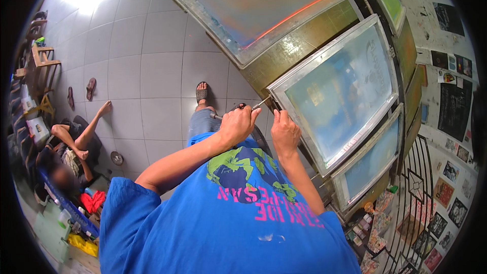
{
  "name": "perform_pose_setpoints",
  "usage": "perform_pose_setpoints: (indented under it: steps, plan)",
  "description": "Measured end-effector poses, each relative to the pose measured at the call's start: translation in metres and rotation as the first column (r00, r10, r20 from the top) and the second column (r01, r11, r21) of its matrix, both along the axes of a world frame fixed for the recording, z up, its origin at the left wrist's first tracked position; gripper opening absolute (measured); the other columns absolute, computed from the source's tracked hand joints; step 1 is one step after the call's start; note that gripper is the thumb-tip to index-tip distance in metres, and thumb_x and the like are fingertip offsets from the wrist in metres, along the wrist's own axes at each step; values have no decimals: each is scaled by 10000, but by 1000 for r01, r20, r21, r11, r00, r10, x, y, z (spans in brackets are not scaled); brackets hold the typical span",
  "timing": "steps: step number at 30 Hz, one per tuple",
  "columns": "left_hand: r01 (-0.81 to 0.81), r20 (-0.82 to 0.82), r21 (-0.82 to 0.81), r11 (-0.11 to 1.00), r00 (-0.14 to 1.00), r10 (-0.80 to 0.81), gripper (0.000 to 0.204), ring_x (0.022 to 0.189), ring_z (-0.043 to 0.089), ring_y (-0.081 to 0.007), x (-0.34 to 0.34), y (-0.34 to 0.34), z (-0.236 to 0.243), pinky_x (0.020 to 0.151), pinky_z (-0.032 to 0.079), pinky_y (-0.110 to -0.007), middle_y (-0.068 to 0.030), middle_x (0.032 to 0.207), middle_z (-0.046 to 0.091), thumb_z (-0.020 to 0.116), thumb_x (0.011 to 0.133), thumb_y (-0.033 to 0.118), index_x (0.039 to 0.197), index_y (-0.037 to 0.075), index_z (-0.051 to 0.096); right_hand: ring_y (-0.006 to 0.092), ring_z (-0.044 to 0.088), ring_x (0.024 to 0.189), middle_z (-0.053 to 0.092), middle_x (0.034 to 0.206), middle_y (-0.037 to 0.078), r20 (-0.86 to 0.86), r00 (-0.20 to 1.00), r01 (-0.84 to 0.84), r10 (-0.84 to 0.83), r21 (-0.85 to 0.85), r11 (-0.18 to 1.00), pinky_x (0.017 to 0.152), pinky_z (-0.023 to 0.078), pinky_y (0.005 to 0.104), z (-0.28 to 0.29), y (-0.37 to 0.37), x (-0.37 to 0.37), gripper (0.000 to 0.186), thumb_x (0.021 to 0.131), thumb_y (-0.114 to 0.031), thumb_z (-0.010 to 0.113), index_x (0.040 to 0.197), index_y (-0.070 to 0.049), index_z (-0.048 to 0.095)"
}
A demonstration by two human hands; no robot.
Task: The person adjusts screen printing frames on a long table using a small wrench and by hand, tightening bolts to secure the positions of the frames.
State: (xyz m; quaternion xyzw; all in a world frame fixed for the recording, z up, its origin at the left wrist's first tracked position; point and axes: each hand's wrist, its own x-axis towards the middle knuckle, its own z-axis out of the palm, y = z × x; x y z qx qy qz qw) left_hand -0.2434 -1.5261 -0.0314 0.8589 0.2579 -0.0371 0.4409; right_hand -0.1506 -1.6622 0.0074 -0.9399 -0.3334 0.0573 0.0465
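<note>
My left hand (236,125) is closed around a tool with a thin metal shaft (263,102). Its grey end sticks out on the other side of the fist, and its tip reaches the near left corner of a silk-screen frame (350,153). Close to that corner, my right hand (285,134) has its fingers pinched together; whatever they hold is hidden. The frame is metal, with bluish-green mesh, and rests on a greenish-brown press board.
A larger screen frame (244,60) with orange stains lies beyond, and another blue one (373,157) sits to the right. Bottles (361,227) stand lower right beside a black metal grille (417,185). At left a person (68,160) sits near sandals (91,89) on the tiled floor.
</note>
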Motion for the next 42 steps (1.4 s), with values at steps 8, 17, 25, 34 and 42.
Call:
perform_pose_setpoints:
  steps: [8,17,25,34,42]
  plan:
    - [14,-15,198,980,1000,-11,492,546,650,-410,1,-13,-8,478,518,-495,-217,579,623,487,1026,419,786,5,594,352,705,644,679,677,191,-78,994,-92,74,-269,959,570,569,431,14,9,8,333,1040,-271,473,829,-36,580]
    - [-38,-57,263,964,997,55,467,556,679,-344,8,-32,-15,484,544,-421,-176,623,660,508,1013,436,787,37,593,348,715,660,692,694,189,-70,990,-139,123,-340,930,587,584,425,16,6,17,341,1041,-261,471,831,-30,608]
    - [-48,-78,234,971,995,68,441,611,703,-344,15,-37,-19,542,580,-423,-165,663,682,524,1003,432,818,40,599,360,716,677,693,709,201,-62,980,-200,190,-297,934,607,582,440,13,-3,27,350,1032,-251,486,805,-26,629]
    - [38,-125,255,966,992,-6,423,675,716,-352,17,-45,-32,572,577,-448,-180,705,696,517,1009,408,873,18,605,349,731,764,720,803,193,-99,939,-340,329,-404,849,648,589,423,38,11,43,314,985,-210,541,793,-28,709]
    - [57,-52,164,985,997,-49,514,677,704,-381,20,-31,-14,591,563,-469,-201,704,686,496,1012,441,797,6,666,427,682,846,700,856,242,-222,958,-263,182,-420,869,763,540,495,58,19,57,390,994,-283,521,832,7,724]
